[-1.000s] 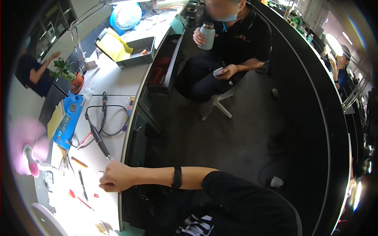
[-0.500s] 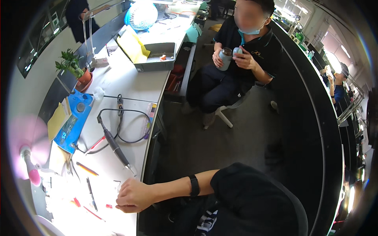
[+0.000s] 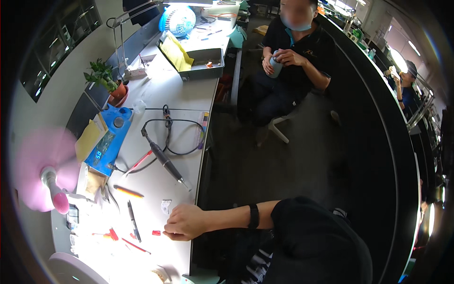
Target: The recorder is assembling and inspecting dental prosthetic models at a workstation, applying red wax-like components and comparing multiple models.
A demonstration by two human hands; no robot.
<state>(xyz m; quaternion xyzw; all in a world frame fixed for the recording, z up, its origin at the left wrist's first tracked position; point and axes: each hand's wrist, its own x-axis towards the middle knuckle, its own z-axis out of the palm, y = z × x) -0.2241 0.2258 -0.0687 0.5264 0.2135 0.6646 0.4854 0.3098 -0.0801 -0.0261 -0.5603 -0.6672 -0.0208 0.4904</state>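
My right hand (image 3: 187,222) rests at the front edge of the white bench, its fingers curled closed. Whatever it may hold is hidden. A black band circles the wrist. Nearest to it lie a small red piece (image 3: 156,233) and a small whitish packet (image 3: 166,206). Beyond the knuckles, a dark handpiece (image 3: 165,161) with a slim metal tip lies on the bench, its black cord looped. A black pen (image 3: 134,221), an orange pencil (image 3: 128,191) and a thin red stick (image 3: 136,245) lie farther left. My left hand is out of view.
A blue control unit (image 3: 109,146), spinning pink fan (image 3: 47,180), potted plant (image 3: 101,75) and grey tray (image 3: 203,72) line the bench. A seated co-worker (image 3: 293,61) holds a blue-grey flask (image 3: 275,67). A long black partition (image 3: 373,156) stands to the right.
The view has shifted, so the bench sits farther right. The co-worker has brought the flask's cap onto its top. My right hand stays closed at the bench edge.
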